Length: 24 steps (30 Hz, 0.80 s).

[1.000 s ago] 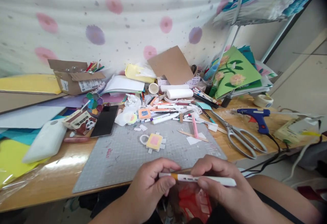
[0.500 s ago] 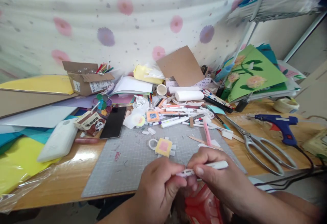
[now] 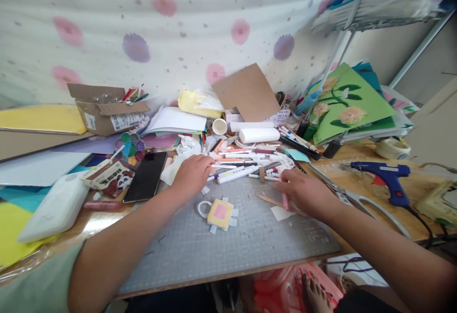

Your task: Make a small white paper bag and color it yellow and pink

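My left hand reaches over the left end of a pile of white-barrelled markers. Its fingers are bent together, and what they grip, if anything, is hidden. On the right, my right hand closes round a pink stick-like pen standing out below its fingers. A small yellow padded square with a pink centre lies between my forearms, with a white loop at its left and pale tabs round its edges. Beneath it is a grey cutting mat.
Large scissors and a blue glue gun with a cord lie at the right. A black phone, a panda-printed box and a white rounded case occupy the left. Cardboard leans at the back.
Both hands have moved apart and forward from the mat's front edge. The white marker they held is no longer in view between them. The left covers the orange square beside the pile.
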Tool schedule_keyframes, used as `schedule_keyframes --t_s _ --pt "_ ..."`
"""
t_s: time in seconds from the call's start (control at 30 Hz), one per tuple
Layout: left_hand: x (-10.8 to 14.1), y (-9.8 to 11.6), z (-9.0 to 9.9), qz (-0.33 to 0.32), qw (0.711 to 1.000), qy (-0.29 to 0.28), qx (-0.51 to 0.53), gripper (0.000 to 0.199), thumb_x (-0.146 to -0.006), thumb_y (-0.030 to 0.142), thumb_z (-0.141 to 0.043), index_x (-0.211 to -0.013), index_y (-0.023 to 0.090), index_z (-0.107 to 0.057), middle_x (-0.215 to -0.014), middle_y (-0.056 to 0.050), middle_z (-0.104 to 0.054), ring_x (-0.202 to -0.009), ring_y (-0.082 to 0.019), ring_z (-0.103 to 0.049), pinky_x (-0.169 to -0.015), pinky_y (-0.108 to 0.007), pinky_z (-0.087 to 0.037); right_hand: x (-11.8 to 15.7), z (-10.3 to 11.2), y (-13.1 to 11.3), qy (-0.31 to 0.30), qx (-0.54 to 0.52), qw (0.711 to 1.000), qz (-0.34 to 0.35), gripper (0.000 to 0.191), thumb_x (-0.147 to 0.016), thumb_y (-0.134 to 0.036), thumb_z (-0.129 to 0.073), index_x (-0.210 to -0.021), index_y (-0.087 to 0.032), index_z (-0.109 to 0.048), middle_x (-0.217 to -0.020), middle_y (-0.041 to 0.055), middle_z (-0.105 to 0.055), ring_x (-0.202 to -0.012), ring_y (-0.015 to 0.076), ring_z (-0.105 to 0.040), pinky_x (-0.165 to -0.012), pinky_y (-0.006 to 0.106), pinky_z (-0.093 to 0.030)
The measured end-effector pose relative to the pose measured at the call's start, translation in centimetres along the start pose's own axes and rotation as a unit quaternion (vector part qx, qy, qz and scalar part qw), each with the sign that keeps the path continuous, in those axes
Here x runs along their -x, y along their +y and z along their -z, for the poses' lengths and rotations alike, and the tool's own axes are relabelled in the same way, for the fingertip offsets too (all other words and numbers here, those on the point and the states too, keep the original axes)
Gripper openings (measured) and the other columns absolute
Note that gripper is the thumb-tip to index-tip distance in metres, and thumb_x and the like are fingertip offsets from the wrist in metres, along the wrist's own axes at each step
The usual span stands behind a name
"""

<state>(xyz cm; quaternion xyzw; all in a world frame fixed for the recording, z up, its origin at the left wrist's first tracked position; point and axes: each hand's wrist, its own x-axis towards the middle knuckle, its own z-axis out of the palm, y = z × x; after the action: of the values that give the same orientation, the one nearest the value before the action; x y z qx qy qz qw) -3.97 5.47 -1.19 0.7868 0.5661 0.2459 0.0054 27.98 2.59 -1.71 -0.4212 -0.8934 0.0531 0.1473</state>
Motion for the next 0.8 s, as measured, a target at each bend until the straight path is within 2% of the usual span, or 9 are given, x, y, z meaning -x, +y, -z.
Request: schedule_keyframes --t_s 0.13,0.2,0.3,0.4,0.5,0.6,0.67,0.73,0.8 --pt "0.3 -0.1 0.2 -0.036 0.999 0.028 -0.016 0.021 -0.085 0.023 -0.053 -0.101 0.02 -0.066 -0.114 -0.013 -0.06 -0.108 -0.033 -0.05 -0.092 -0.053 -0.036 0.0 0.2 -0.1 0.016 -0.006 1.0 0.018 0.024 -0.077 -0.005 -0.054 -0.063 -0.021 -0.065 -0.081 0.0064 -0.058 -0.077 0.0211 -0.054 -0.068 0.03 -0.038" --pt "0.9 0.2 0.7 -0.065 0.997 0.038 0.002 0.023 -0.089 0.026 -0.048 -0.102 0.017 -0.064 -0.11 -0.014 -0.06 -0.106 -0.03 -0.051 -0.092 -0.05 -0.038 0.0 0.6 -0.7 0.044 -0.02 0.999 0.01 0.022 -0.083 -0.008 -0.052 -0.072 -0.022 -0.065 -0.081 0.0058 -0.06 -0.076 0.02 -0.055 -0.07 0.031 -0.04" --pt "2.0 1.1 1.2 -0.125 0.99 0.028 0.05 0.024 -0.093 0.029 -0.043 -0.104 0.017 -0.061 -0.104 -0.01 -0.062 -0.103 -0.023 -0.054 -0.092 -0.04 -0.043 -0.1 1.1 -3.0 0.118 -0.096 0.988 -0.038 0.015 -0.09 -0.021 -0.05 -0.081 -0.02 -0.061 -0.082 0.006 -0.061 -0.073 0.0186 -0.057 -0.065 0.029 -0.043" --pt "2.9 2.4 1.4 -0.211 0.97 -0.019 0.121 0.029 -0.092 0.038 -0.048 -0.111 0.017 -0.058 -0.107 -0.009 -0.064 -0.105 -0.021 -0.056 -0.092 -0.034 -0.043 -0.9 1.3 -6.4 0.138 -0.297 0.942 -0.07 0.009 -0.083 -0.026 -0.062 -0.078 -0.021 -0.056 -0.07 0.0005 -0.058 -0.06 0.0137 -0.053 -0.053 0.024 -0.04" --pt "3.2 3.4 1.7 -0.238 0.95 -0.07 0.19 0.042 -0.089 0.048 -0.052 -0.115 0.016 -0.056 -0.102 -0.009 -0.066 -0.095 -0.021 -0.059 -0.086 -0.032 -0.044 -2.6 0.9 -9.2 0.125 -0.396 0.907 -0.072 0.016 -0.075 -0.021 -0.067 -0.072 -0.02 -0.052 -0.062 -0.0044 -0.054 -0.052 0.0095 -0.047 -0.048 0.021 -0.035" --pt "3.3 3.8 2.1 -0.202 0.945 -0.124 0.225 0.037 -0.091 0.049 -0.046 -0.096 0.017 -0.063 -0.079 -0.002 -0.066 -0.073 -0.016 -0.06 -0.068 -0.025 -0.044 -4.7 -0.1 -10.3 0.136 -0.474 0.867 -0.075 0.022 -0.071 -0.018 -0.07 -0.067 -0.02 -0.049 -0.06 -0.006 -0.051 -0.052 0.0076 -0.045 -0.048 0.02 -0.035" --pt "3.3 3.9 2.3 -0.167 0.946 -0.141 0.24 0.041 -0.093 0.049 -0.042 -0.078 0.017 -0.063 -0.066 0.001 -0.061 -0.062 -0.013 -0.056 -0.059 -0.022 -0.039 -5.7 -0.8 -10.5 0.096 -0.557 0.821 -0.078 0.021 -0.071 -0.022 -0.071 -0.067 -0.019 -0.05 -0.057 -0.0069 -0.05 -0.049 0.0066 -0.043 -0.044 0.019 -0.034" --pt "3.4 4.1 2.5 -0.131 0.945 -0.156 0.256 0.046 -0.091 0.053 -0.043 -0.07 0.016 -0.061 -0.061 0.002 -0.058 -0.057 -0.011 -0.053 -0.055 -0.021 -0.036 -6.1 -1.3 -10.7 0.039 -0.623 0.775 -0.096 0.018 -0.073 -0.026 -0.07 -0.067 -0.018 -0.054 -0.054 -0.0067 -0.053 -0.044 0.0059 -0.043 -0.04 0.018 -0.034" --pt "3.4 4.3 2.7 -0.108 0.939 -0.186 0.268 0.05 -0.088 0.058 -0.043 -0.067 0.016 -0.06 -0.059 0.002 -0.056 -0.055 -0.011 -0.052 -0.053 -0.02 -0.035 -6.1 -1.3 -11.0 0.012 -0.645 0.754 -0.124 0.018 -0.072 -0.028 -0.07 -0.066 -0.017 -0.057 -0.052 -0.0051 -0.058 -0.041 0.0061 -0.047 -0.039 0.018 -0.037"
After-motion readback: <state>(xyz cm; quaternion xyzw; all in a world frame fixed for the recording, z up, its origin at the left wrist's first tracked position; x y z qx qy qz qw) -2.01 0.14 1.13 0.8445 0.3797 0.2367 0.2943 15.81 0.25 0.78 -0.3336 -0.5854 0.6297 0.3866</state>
